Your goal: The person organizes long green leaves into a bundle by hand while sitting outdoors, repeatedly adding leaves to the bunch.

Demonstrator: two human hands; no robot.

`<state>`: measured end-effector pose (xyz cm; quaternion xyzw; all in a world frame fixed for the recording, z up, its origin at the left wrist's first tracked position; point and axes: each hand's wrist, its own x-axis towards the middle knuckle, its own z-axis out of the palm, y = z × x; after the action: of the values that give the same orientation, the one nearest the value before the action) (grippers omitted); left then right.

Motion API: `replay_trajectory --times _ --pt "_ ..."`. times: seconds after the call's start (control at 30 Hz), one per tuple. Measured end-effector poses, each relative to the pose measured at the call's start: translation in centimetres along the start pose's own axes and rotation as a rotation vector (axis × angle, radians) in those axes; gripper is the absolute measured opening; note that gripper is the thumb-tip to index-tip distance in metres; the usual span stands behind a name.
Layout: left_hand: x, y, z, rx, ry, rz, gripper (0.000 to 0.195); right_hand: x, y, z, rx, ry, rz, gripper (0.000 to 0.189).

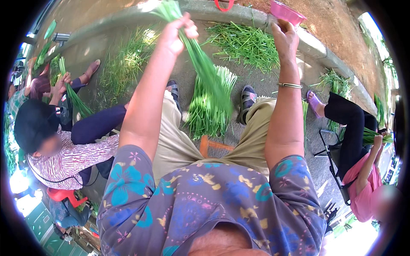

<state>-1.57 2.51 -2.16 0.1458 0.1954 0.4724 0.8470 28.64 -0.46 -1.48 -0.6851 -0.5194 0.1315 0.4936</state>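
Observation:
My left hand [175, 36] is raised and closed around a bunch of long green stalks [209, 72], probably chives. Their pale ends fan out above my fist; the green ends trail down to the right, blurred. Beneath them, between my sandalled feet, lies a larger bundle of similar stalks [205, 112] on the pavement. My right hand [286, 36] is up by a pink plastic basin [288, 13], fingers bent and drawn together. Whether it pinches something small or touches the basin's rim cannot be made out.
Loose green trimmings [246, 46] lie before the concrete kerb [315, 48], with more scraps [126, 64] to the left. A seated person [73, 153] on my left holds stalks [73, 92]; another person [358, 182] on my right holds some too. A wooden stool [216, 145] shows beneath me.

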Motion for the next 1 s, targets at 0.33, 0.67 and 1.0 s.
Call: replay_trajectory --times 0.33,0.67,1.0 --pt "-1.0 6.3 -2.4 -0.352 0.315 0.444 0.026 -3.6 -3.5 0.8 0.333 -0.195 0.065 0.020" --pt "-1.3 7.0 -3.7 -0.364 0.489 0.558 0.024 -8.6 -9.4 -0.6 0.216 -0.125 -0.526 0.010" --pt "-1.0 7.3 -4.3 -0.407 0.588 0.580 0.021 -12.5 -7.7 3.1 0.006 -0.470 -0.369 0.013"
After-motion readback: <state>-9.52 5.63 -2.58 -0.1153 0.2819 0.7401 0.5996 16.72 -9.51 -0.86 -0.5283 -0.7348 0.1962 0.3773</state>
